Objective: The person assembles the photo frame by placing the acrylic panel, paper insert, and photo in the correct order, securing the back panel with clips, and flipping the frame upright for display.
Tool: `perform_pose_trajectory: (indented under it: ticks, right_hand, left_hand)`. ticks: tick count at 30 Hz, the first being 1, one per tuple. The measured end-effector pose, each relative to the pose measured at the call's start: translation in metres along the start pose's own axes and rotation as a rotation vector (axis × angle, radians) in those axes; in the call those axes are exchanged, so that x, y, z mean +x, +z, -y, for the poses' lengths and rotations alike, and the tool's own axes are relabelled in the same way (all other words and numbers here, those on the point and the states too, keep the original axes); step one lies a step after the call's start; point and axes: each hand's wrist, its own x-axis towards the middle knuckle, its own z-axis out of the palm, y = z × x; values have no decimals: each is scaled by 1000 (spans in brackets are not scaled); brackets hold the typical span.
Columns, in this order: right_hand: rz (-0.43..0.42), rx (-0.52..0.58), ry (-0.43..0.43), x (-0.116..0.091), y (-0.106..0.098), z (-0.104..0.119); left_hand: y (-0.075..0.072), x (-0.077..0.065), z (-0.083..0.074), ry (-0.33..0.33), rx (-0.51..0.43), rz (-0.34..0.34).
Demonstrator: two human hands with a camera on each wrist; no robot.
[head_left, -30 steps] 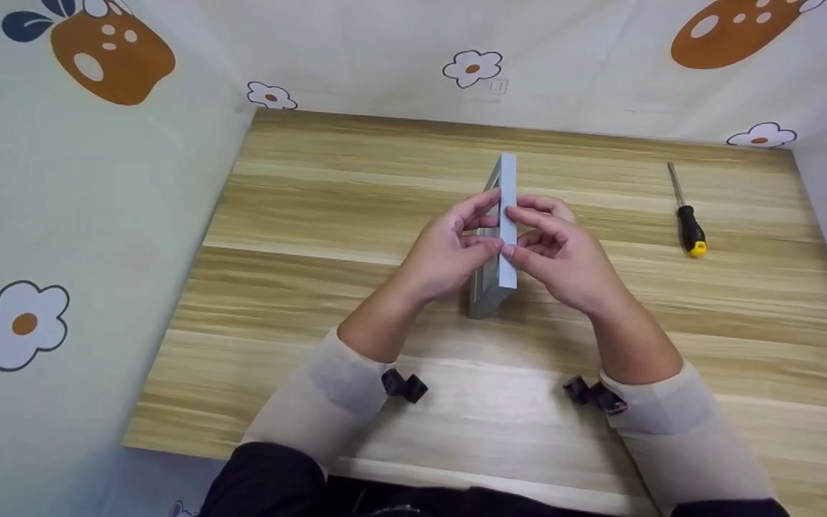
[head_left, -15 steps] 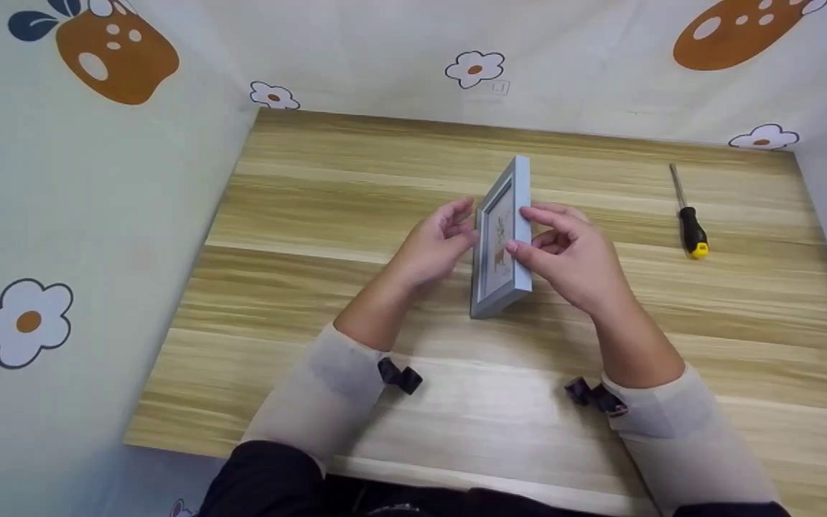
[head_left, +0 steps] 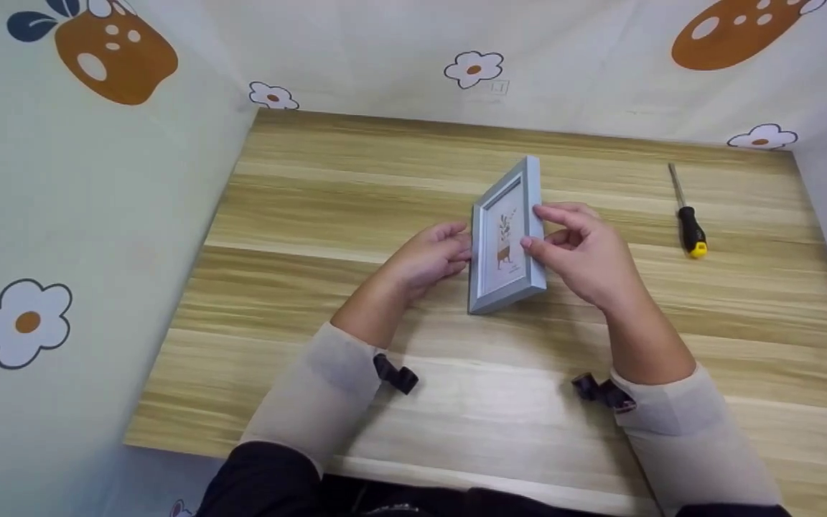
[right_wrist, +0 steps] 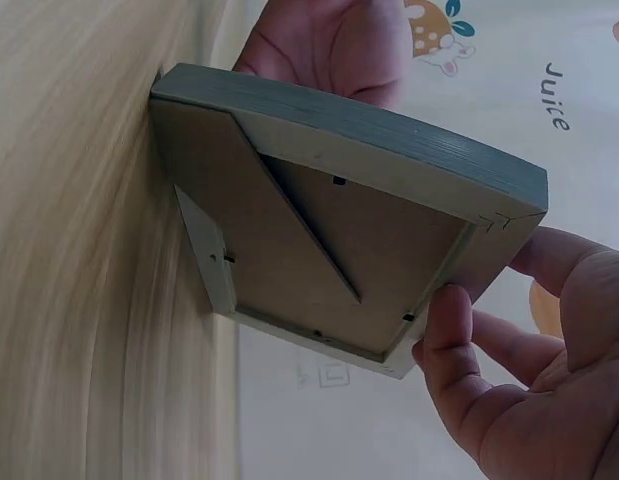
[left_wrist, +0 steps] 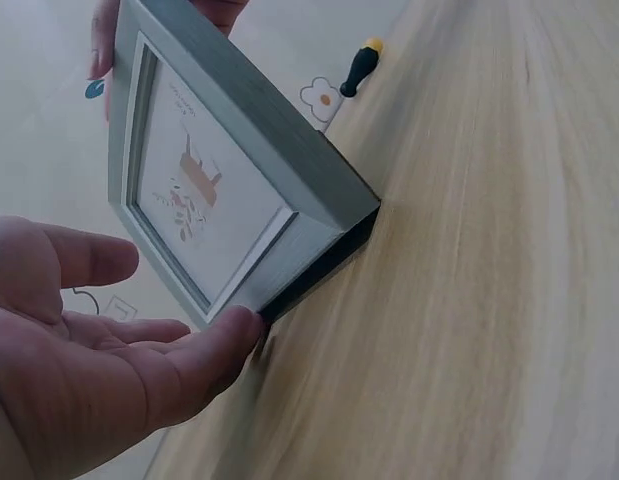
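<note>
A grey-blue picture frame (head_left: 505,240) leans tilted over the middle of the table, its lower left edge down at the wood. Behind its pane is a print of a brown animal-like figure with leaves. My right hand (head_left: 589,258) pinches the raised right edge between thumb and fingers. Beside the left edge is my left hand (head_left: 429,255), fingers loosely extended; in the left wrist view one digit meets the frame's lower corner. The right wrist view shows the brown backing (right_wrist: 389,230), small dark tabs and a stand flap (right_wrist: 224,180) folded out slightly.
A screwdriver (head_left: 688,215) with a black and yellow handle lies at the right of the wooden table (head_left: 313,287). Walls with fruit and flower prints border the table's back and sides. Small black cameras (head_left: 397,375) sit on both wrists.
My left hand has left the frame's upper right edge and moved left and down to its left side. The right hand has tilted the frame rightward, bringing its picture into view.
</note>
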Motion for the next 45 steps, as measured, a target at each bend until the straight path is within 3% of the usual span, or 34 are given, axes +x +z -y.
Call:
perform_pose_trajectory:
  ticks: [13, 21, 26, 33, 45]
  right_hand:
    - [12, -58, -121, 3, -4, -4]
    - [14, -157, -16, 5, -13, -8]
    - [21, -157, 61, 11, -16, -19]
    - [24, -54, 130, 20, -19, -41]
    - [81, 301, 208, 35, -18, -70]
  left_hand:
    - [-4, 3, 1, -36, -118, -10]
    - [-5, 3, 0, -59, -176, 3]
    - [-5, 3, 0, -56, -179, 9]
    - [-7, 6, 2, -14, -167, 6]
    - [-11, 10, 6, 23, -190, -3]
